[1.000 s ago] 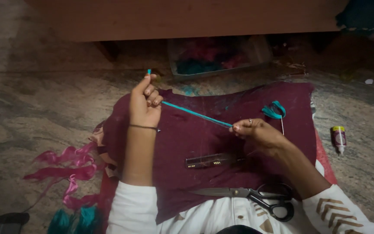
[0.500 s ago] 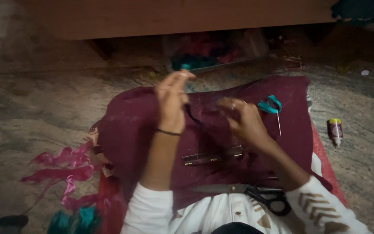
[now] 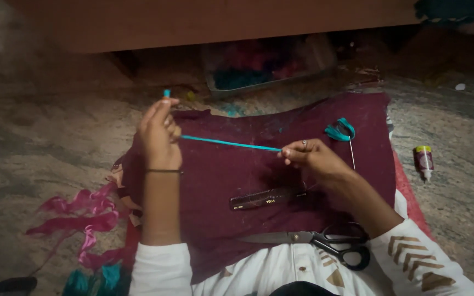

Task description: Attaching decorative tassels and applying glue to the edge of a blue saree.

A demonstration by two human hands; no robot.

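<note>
A thin teal ribbon strip (image 3: 230, 143) is stretched taut between my two hands above a maroon cloth (image 3: 237, 170) spread over my lap. My left hand (image 3: 159, 134) pinches the strip's left end, whose tip pokes up above the fingers. My right hand (image 3: 312, 156) pinches the other end; it wears a ring. A dark comb (image 3: 267, 198) lies on the cloth below the strip. Black-handled scissors (image 3: 325, 245) rest near my waist. A looped teal ribbon piece on a thin stick (image 3: 341, 130) lies on the cloth beyond my right hand.
Pink ribbon scraps (image 3: 80, 219) and teal scraps (image 3: 97, 277) lie on the stone floor at left. A small glue bottle (image 3: 424, 161) lies at right. A tray of coloured material (image 3: 264, 68) sits under wooden furniture (image 3: 209, 22) ahead.
Half a second ago my hands were close together over the cloth; they have now moved apart, pulling the teal strip taut again.
</note>
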